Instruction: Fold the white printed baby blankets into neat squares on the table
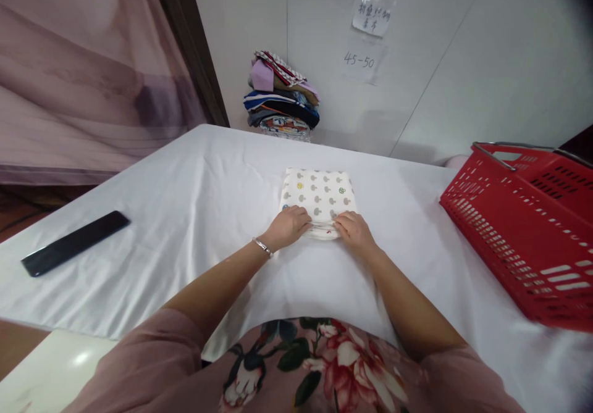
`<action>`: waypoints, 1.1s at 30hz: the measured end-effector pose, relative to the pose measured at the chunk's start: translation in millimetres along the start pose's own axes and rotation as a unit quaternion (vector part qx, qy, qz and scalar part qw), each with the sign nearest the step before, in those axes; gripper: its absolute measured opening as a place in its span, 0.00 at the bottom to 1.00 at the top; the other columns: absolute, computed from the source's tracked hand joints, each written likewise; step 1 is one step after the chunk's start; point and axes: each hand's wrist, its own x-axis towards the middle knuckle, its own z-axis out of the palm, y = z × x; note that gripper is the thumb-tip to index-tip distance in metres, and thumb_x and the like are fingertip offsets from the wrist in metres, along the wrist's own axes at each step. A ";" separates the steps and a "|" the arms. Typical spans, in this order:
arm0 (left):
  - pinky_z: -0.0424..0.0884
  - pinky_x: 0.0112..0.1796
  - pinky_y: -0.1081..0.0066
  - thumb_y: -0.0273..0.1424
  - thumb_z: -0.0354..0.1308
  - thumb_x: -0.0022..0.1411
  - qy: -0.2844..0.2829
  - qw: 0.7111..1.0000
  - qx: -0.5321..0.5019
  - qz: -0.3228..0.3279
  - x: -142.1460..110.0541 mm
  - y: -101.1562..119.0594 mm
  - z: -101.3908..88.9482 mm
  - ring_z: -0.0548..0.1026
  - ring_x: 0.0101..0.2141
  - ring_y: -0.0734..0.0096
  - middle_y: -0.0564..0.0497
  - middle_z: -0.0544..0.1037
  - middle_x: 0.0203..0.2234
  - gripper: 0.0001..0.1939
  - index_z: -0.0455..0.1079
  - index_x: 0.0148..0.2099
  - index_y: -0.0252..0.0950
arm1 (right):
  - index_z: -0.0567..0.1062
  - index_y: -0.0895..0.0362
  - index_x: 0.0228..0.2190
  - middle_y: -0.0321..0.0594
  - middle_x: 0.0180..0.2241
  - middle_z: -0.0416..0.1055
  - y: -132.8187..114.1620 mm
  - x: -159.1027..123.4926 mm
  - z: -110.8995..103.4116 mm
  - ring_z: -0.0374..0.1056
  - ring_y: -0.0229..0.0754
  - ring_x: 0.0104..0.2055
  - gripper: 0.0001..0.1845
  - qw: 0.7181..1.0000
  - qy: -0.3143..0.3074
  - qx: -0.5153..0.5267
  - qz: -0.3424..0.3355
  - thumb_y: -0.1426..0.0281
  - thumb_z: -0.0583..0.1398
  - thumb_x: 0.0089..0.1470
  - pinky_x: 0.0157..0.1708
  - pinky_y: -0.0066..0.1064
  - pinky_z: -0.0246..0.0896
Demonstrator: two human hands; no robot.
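Note:
A folded white cloth (pixel 319 194) with a grey print and a few coloured motifs lies on the white-covered table in front of me. My left hand (pixel 290 225) grips its near left corner, fingers closed on the edge. At the near right corner, my right hand (pixel 356 233) pinches the same edge. Between the hands the stacked layers show, with a lower layer sticking out a little towards me. The fingertips under the cloth are hidden.
To the right stands a red plastic basket (pixel 514 234) with a metal handle. A long black flat object (pixel 76 243) lies on the tablecloth (pixel 222 215) at left. Behind the table's far edge rises a pile of folded fabrics (pixel 282 101) against the wall. A pink curtain (pixel 83 73) hangs at left.

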 end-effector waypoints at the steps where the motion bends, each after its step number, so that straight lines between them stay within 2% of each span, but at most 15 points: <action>1: 0.63 0.40 0.65 0.36 0.45 0.66 0.003 1.000 0.002 0.001 -0.5 0.8 0.1 0.69 0.38 0.64 0.47 0.73 0.35 0.14 0.71 0.40 0.37 | 0.75 0.55 0.39 0.44 0.39 0.71 -0.3 -0.2 0.7 0.63 0.45 0.42 0.18 1.000 0.010 0.002 0.001 0.64 0.47 0.63 0.44 0.37 0.56; 5: 0.63 0.40 0.64 0.38 0.50 0.64 0.015 1.000 0.003 0.000 -2.3 2.4 1.1 0.68 0.39 0.64 0.47 0.73 0.37 0.13 0.71 0.42 0.37 | 0.74 0.56 0.37 0.44 0.38 0.71 -1.6 -1.9 1.5 0.63 0.44 0.41 0.17 0.999 0.043 0.014 -0.011 0.66 0.47 0.63 0.43 0.37 0.57; 12: 0.64 0.40 0.65 0.36 0.49 0.64 0.021 0.999 -0.024 -0.018 1.0 2.5 2.2 0.69 0.38 0.65 0.49 0.73 0.34 0.12 0.71 0.40 0.37 | 0.73 0.57 0.35 0.44 0.35 0.70 0.6 -2.8 5.3 0.63 0.44 0.38 0.14 0.993 0.092 0.034 -0.058 0.68 0.48 0.62 0.39 0.38 0.59; 21: 0.63 0.38 0.66 0.31 0.45 0.66 0.021 0.999 0.049 -0.014 -0.9 8.6 1.9 0.68 0.36 0.65 0.47 0.72 0.32 0.13 0.70 0.36 0.34 | 0.74 0.55 0.38 0.43 0.37 0.71 5.3 -2.8 9.3 0.64 0.44 0.39 0.13 0.995 0.070 0.025 -0.068 0.66 0.51 0.62 0.40 0.38 0.59; 27: 0.63 0.41 0.65 0.38 0.50 0.64 0.034 0.999 0.025 0.007 -5.5 6.6 4.9 0.68 0.39 0.64 0.47 0.72 0.37 0.13 0.69 0.44 0.36 | 0.75 0.56 0.39 0.44 0.37 0.71 4.0 -2.5 9.8 0.63 0.45 0.39 0.14 0.996 0.062 0.014 -0.058 0.66 0.50 0.62 0.41 0.38 0.59; 33: 0.63 0.39 0.65 0.34 0.47 0.65 0.001 0.999 0.051 -0.011 0.7 10.1 1.9 0.68 0.38 0.64 0.47 0.71 0.34 0.11 0.70 0.38 0.35 | 0.74 0.55 0.41 0.44 0.39 0.71 -0.1 -3.0 5.6 0.63 0.45 0.40 0.13 0.997 0.038 0.013 -0.066 0.64 0.53 0.60 0.41 0.38 0.59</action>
